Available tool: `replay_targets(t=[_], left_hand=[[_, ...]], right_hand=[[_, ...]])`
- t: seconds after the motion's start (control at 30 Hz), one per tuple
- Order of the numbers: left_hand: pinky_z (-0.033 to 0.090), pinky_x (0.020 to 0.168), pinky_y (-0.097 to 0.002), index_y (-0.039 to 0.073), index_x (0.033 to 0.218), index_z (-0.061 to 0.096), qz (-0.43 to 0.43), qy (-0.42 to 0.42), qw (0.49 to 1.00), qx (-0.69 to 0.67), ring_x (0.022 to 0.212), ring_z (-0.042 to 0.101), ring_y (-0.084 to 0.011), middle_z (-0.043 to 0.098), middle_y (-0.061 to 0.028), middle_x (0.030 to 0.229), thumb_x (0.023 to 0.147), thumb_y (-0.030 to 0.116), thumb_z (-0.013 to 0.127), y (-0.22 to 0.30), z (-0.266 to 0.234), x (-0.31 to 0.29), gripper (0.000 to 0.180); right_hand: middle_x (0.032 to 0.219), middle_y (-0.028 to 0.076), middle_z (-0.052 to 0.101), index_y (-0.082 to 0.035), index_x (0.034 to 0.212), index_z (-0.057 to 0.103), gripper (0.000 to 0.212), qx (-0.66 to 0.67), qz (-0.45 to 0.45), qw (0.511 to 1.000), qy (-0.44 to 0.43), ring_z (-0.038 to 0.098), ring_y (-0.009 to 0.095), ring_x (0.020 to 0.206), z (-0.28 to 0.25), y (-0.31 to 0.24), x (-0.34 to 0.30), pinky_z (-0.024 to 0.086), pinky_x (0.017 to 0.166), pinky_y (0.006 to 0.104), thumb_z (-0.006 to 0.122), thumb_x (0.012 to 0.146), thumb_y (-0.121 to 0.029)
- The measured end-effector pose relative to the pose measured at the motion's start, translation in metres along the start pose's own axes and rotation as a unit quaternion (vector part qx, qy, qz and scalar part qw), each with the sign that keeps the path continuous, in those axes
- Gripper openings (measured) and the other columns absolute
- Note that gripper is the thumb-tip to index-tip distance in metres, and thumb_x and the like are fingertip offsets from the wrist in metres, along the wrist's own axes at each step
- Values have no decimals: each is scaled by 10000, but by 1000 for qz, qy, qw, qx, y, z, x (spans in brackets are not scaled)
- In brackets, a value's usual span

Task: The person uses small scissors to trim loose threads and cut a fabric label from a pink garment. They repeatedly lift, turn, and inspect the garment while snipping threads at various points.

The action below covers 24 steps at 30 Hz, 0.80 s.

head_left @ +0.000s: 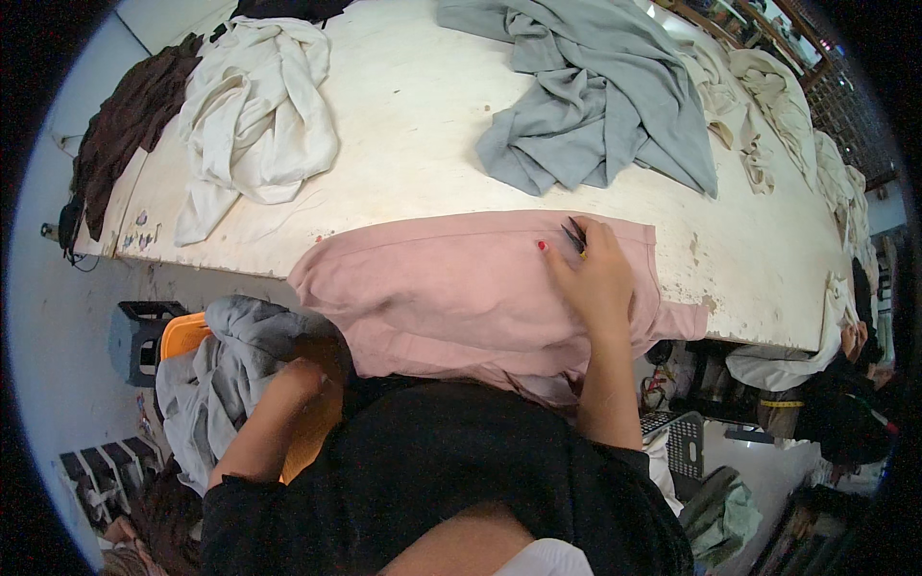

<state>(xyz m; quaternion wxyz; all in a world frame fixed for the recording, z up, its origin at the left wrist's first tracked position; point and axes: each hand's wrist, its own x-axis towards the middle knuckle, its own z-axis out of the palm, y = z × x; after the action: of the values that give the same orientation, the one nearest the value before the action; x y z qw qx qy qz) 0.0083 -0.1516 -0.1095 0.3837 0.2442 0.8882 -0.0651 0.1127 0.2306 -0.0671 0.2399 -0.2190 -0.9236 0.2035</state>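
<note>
A pink garment lies flat along the near edge of the white table, and part of it hangs over that edge toward my lap. My right hand rests on its right half, closed around small black thread snips whose blades point away from me. Down on the left, my left hand is below the table edge, beside a grey cloth heaped over an orange basket. Its fingers are in shadow, so I cannot see whether they hold anything.
White cloth and dark brown cloth lie at the far left of the table. Crumpled grey-blue fabric spreads at the far right, near cream pieces. A dark grey crate stands low at right. Another person's hand shows at the right edge.
</note>
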Motion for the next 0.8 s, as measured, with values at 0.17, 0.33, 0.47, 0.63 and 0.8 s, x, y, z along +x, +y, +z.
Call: replay_targets(t=[0.17, 0.33, 0.47, 0.63, 0.8], left_hand=[[492, 766, -412, 36, 981, 668, 249, 93, 927, -266, 828, 627, -322, 655, -188, 919, 830, 182, 658, 10, -52, -13, 210], [454, 715, -306, 6, 882, 638, 153, 601, 782, -59, 839, 583, -230, 624, -146, 951, 799, 149, 669, 44, -98, 16, 168], [432, 680, -274, 1, 896, 600, 354, 409, 791, -285, 778, 557, -161, 609, -80, 846, 810, 141, 673, 40, -106, 2, 180], [359, 514, -212, 20, 810, 614, 416, 254, 706, -513, 600, 453, -41, 540, 21, 669, 850, 146, 669, 80, -106, -17, 143], [371, 536, -217, 10, 838, 638, 472, 241, 729, -433, 615, 457, -41, 556, -1, 649, 820, 183, 702, 108, -128, -15, 186]], right_hand=[[1001, 109, 601, -73, 1067, 593, 335, 3, -13, 1000, 21, 614, 317, 894, 4, -6, 2, 505, 735, 414, 660, 775, -224], [1008, 113, 593, -71, 1039, 595, 306, -34, -31, 999, -28, 596, 338, 910, -2, 2, -3, 498, 733, 416, 596, 733, -60], [904, 137, 596, -41, 968, 596, 307, 12, 5, 997, 74, 596, 318, 879, -42, 8, 1, 479, 746, 380, 546, 682, 59], [948, 99, 617, -32, 1084, 616, 342, 94, -56, 977, 182, 590, 207, 879, -72, -29, 17, 477, 703, 319, 627, 746, 17], [750, -16, 583, -18, 1094, 626, 349, 419, -48, 840, -341, 515, 52, 709, -30, -84, 0, 428, 669, 187, 737, 772, -94]])
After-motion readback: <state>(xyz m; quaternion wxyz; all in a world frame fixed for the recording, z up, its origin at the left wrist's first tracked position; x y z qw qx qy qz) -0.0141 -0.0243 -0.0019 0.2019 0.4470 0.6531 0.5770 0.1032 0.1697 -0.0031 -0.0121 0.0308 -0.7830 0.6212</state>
